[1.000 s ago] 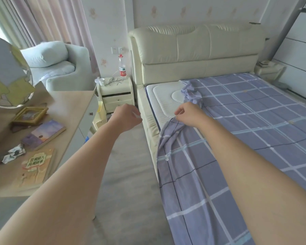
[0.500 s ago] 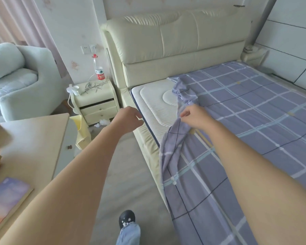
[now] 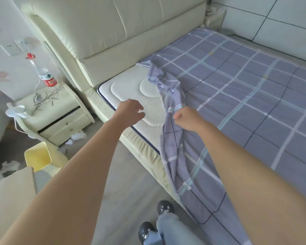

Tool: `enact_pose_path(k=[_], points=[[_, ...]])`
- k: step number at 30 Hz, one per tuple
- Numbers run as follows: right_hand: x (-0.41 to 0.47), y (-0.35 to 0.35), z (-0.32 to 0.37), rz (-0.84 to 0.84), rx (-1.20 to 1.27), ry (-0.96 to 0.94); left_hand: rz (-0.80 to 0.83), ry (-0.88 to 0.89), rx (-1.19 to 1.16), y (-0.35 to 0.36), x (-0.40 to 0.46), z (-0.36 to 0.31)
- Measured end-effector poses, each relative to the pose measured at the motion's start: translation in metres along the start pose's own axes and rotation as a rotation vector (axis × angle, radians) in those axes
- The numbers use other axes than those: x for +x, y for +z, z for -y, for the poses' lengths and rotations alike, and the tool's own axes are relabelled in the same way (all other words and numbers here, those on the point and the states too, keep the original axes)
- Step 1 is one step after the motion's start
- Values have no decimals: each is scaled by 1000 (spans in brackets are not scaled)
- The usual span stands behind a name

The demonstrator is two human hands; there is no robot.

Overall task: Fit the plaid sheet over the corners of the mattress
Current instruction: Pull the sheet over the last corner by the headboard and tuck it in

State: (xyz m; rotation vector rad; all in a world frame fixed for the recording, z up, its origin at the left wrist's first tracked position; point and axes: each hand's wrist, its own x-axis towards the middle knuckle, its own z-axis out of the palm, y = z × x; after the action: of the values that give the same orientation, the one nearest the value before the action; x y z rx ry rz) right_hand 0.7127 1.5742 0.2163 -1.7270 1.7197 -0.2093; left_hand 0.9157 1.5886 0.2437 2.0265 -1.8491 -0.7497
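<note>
A: Sheet?
B: Plaid sheet point(image 3: 237, 96) covers most of the mattress point(image 3: 131, 91); the head-end corner nearest me is bare, sheet edge bunched beside it.
A: Hands?
B: My right hand point(image 3: 187, 119) pinches that bunched edge. My left hand point(image 3: 130, 112) hovers over the bare corner, fingers loosely curled, holding nothing.

A cream headboard point(image 3: 113, 23) rises at the far side. At left, a nightstand point(image 3: 55, 119) carries a red-labelled bottle point(image 3: 47, 77), tangled cables point(image 3: 42, 97) and a white fan point(image 3: 16, 112). A yellow bin point(image 3: 37, 156) stands nearer, beside a desk point(image 3: 11, 191) corner.
</note>
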Motion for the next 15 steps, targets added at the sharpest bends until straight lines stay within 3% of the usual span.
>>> enact_pose_path(k=[5, 10, 15], points=[[76, 19, 1, -14, 58, 71, 114, 5, 12, 18, 67, 20], [155, 35, 6, 105, 118, 132, 149, -25, 9, 31, 140, 34], [220, 31, 3, 123, 122, 240, 243, -33, 61, 35, 214, 44]])
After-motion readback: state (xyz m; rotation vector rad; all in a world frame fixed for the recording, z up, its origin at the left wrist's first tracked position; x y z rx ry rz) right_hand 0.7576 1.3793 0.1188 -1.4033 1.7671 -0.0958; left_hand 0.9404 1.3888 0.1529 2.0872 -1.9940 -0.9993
